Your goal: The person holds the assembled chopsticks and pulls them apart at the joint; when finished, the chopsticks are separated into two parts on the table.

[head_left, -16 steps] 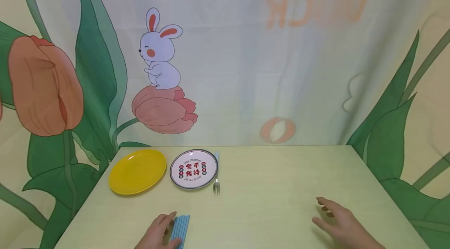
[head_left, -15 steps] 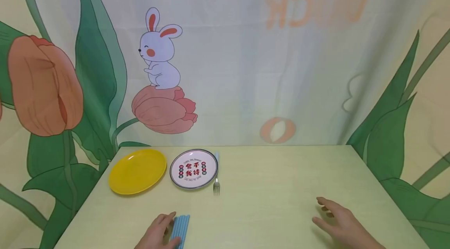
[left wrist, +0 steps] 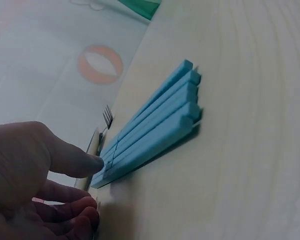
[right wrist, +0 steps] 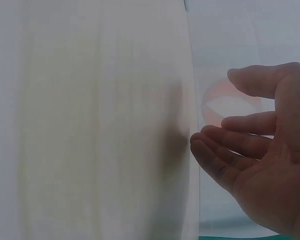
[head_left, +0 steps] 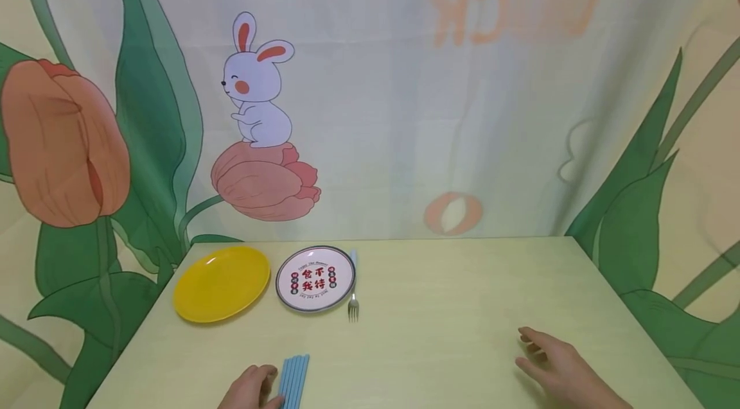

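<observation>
Several light-blue chopsticks (head_left: pixel 295 380) lie side by side on the table near its front edge. My left hand (head_left: pixel 250 388) is just left of them, fingers bent. In the left wrist view its thumb tip overlaps the far part of the chopsticks (left wrist: pixel 150 127), and the other fingers curl beside the bundle with nothing visible between them. My right hand (head_left: pixel 552 361) hovers over the right side of the table, holding nothing. The right wrist view shows that hand (right wrist: pixel 262 155) with thumb and fingers apart and gently bent.
A yellow plate (head_left: pixel 222 284) lies at the back left of the table (head_left: pixel 439 306). Right of it is a white plate (head_left: pixel 316 279) with printed characters. A fork (head_left: pixel 353 306) lies along that plate's right edge. Behind the table hangs a printed curtain (head_left: pixel 381 107).
My left hand has drawn slightly left and down, its fingers now more bent and its thumb less far over the chopsticks. The head view has shifted a little; my right hand keeps its pose.
</observation>
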`<state>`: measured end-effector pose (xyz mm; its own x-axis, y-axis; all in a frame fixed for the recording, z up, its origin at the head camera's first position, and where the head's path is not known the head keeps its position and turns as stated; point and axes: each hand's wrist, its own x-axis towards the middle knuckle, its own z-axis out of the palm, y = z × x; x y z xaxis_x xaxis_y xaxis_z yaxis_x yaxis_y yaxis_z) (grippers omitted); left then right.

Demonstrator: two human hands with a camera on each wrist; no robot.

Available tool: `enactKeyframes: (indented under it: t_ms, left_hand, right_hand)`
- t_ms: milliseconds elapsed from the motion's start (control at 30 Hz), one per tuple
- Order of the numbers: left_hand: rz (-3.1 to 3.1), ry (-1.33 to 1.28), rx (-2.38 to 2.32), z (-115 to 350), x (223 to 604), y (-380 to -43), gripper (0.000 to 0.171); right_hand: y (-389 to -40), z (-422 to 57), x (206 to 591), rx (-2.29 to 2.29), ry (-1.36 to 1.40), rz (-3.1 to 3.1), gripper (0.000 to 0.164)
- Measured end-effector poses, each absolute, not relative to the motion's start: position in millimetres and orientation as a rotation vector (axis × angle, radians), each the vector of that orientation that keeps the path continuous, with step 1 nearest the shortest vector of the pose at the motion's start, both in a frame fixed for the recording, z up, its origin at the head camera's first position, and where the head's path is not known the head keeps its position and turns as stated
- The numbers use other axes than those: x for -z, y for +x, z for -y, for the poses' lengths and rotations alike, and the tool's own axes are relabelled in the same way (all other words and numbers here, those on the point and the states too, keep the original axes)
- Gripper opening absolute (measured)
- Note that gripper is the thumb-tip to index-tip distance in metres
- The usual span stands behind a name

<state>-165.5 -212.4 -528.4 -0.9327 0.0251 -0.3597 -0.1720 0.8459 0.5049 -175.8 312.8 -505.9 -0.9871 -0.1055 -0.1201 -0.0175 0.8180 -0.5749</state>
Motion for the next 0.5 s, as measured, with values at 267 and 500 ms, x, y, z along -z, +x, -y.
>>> enactKeyframes:
  t_ms: [267, 500]
  left_hand:
    - [-2.608, -0.139, -0.807, 218, 538, -170, 0.049]
    - [-2.591, -0.164, -0.758, 218, 540, -171, 0.033]
  right_hand:
    - [-181, -313, 506, 0.911, -0.082, -2.843, 0.061]
    - [-179, -315, 508, 0.912, -0.107, -2.853, 0.057]
